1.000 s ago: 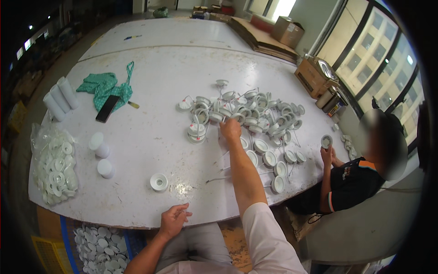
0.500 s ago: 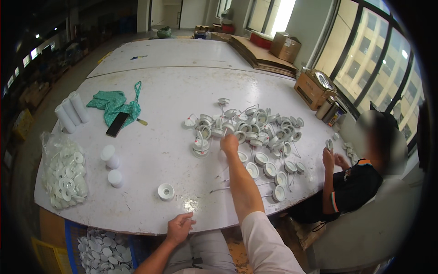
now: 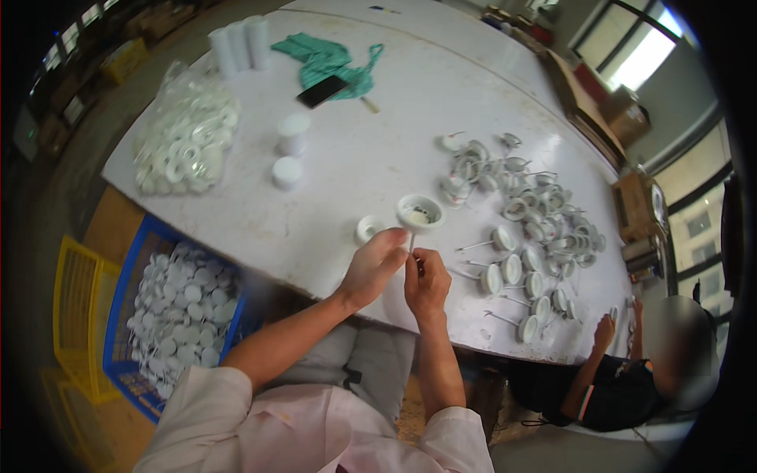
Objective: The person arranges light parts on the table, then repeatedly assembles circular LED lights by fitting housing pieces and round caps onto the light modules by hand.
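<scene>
White and wide-rimmed, a round fitting (image 3: 421,213) sat in the head view above the front part of the worktop (image 3: 331,173), its cupped face up, a thin lead (image 3: 412,242) running down from it. The right hand (image 3: 428,284) pinched that lead; the left hand (image 3: 374,268) met it with narrowed fingers, whether gripping I couldn't tell. The step looked like handling the lead, the next move seemingly calling for steadiness. Inside the cup showed a pale patch with small dark marks.
</scene>
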### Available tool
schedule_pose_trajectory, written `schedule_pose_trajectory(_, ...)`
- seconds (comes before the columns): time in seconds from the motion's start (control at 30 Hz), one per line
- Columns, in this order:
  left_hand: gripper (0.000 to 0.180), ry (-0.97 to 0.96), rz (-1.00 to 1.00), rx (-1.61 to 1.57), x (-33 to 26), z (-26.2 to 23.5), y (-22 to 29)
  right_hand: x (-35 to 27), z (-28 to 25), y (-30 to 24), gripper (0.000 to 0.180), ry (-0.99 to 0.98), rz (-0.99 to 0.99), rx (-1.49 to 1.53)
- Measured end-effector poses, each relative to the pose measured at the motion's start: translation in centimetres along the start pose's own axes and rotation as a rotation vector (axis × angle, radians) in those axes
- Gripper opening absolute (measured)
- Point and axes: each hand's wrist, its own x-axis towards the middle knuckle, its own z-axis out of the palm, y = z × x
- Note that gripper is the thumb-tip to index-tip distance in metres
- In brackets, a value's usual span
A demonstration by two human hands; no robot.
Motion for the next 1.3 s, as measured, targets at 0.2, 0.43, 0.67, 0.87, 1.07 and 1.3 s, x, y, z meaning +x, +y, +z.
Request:
schedule_pose_trajectory(0.2,0.044,-0.122,-0.123,-0.391,-2.7,-2.0,-2.6,-3.3,1.7,-2.0,0.012,-0.019,-0.163,0.046)
schedule_pose_trajectory(0.43,0.043,-0.176,-0.136,-0.216,-3.4,-3.1,-1.2,-6.4,2.1,-1.4,0.009,-0.118,0.101,0.227)
schedule_pose_trajectory(0.67,0.031,-0.111,-0.174,-0.194,-3.5,-4.2,-2.8,-6.3,1.3,-2.5,0.015,-0.047,0.469,0.586)
schedule_pose_trajectory(0.87,0.027,-0.129,-0.272,-0.013,-4.6,-4.3,-3.5,-2.9,2.5,-3.2,0.016,0.030,0.419,0.437)
schedule_pose_trajectory(1.07,0.027,-0.067,-0.335,0.012,-6.4,-6.4,-6.2,-3.9,5.0,-3.3,0.015,-0.059,0.203,0.197)
schedule_pose_trajectory(1.3,0.031,0.037,-0.401,-0.137,-7.0,-9.1,-6.3,-2.5,6.0,-2.0,0.030,-0.169,0.380,0.383)
